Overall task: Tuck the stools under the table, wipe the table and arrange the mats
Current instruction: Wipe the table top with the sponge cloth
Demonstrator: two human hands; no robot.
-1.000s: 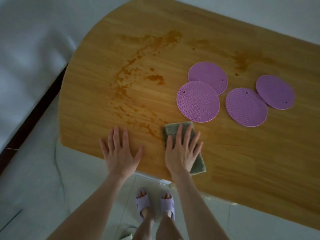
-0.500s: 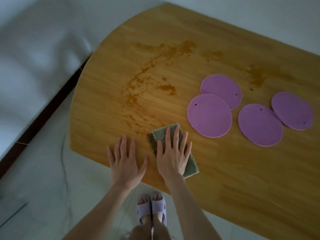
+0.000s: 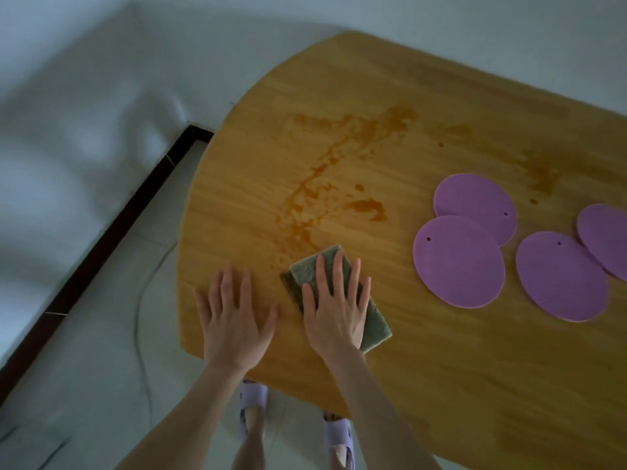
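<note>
The wooden table (image 3: 424,351) carries a brown spill (image 3: 325,184) running from its far middle down toward me. My right hand (image 3: 334,307) lies flat with straight fingers on a folded green cloth (image 3: 375,325) at the spill's near end. My left hand (image 3: 234,317) rests flat on the bare wood just left of the cloth, near the table's edge. Several round purple mats lie to the right: one (image 3: 458,262) overlaps another (image 3: 475,201) behind it, a third (image 3: 561,276) sits further right, and one more (image 3: 607,239) is cut off by the frame. No stools show.
A white wall (image 3: 84,130) with a dark skirting board (image 3: 101,239) runs along the left. A thin cable (image 3: 142,320) trails over the pale tiled floor. My feet in lilac slippers (image 3: 251,408) stand at the table's near edge.
The cloth under my right hand has slid left along the table's near side toward my left hand, and the view has swung left with it. My left hand stays flat.
</note>
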